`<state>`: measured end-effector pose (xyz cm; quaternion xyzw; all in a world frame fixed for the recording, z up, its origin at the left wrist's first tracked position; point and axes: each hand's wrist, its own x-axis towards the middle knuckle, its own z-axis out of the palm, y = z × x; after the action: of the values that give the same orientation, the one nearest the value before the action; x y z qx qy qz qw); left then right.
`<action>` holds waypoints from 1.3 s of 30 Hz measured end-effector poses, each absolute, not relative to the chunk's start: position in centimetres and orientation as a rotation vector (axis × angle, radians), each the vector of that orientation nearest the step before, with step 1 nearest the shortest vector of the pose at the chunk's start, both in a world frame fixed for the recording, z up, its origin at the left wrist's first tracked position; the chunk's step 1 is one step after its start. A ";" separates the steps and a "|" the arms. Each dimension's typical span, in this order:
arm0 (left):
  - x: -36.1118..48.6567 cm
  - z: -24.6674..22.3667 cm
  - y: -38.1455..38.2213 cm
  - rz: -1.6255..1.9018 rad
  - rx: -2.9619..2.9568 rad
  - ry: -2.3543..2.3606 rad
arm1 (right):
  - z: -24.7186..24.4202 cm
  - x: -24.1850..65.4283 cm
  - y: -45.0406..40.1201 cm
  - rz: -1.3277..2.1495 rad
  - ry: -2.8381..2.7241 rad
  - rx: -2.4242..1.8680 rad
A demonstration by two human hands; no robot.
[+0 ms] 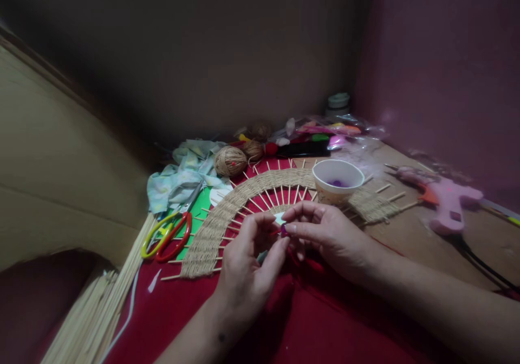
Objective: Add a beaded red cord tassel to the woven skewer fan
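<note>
Between the fingertips of both my hands is a small, round purple piece (284, 230), too blurred to tell whether it is a bead. My left hand (252, 255) is closed in a pinch at its left side. From the right, the thumb and forefinger of my right hand (325, 234) press against it. Beyond the hands lies a woven twine arch (199, 250) with thin wooden sticks radiating through it. A white-rimmed cup (338, 196) stands on the arch's right part, with something purple inside.
Scissors (174, 236) with yellow and red handles lie on the left, near a patterned cloth (182, 169) and long sticks (93, 310). Twine balls (230, 161) sit at the back. A pink glue gun (450, 201) with a black cord lies on the right.
</note>
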<state>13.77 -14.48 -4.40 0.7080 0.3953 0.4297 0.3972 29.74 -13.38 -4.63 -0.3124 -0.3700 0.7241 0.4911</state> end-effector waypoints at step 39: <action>13.4 -4.3 -14.4 1.085 1.931 1.172 | -4.8 29.9 -13.3 1.755 -0.936 -0.730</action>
<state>13.36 -14.41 -4.35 0.7319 0.4444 0.4114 0.3124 29.91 -13.33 -4.77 -0.3003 -0.3852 0.7223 0.4896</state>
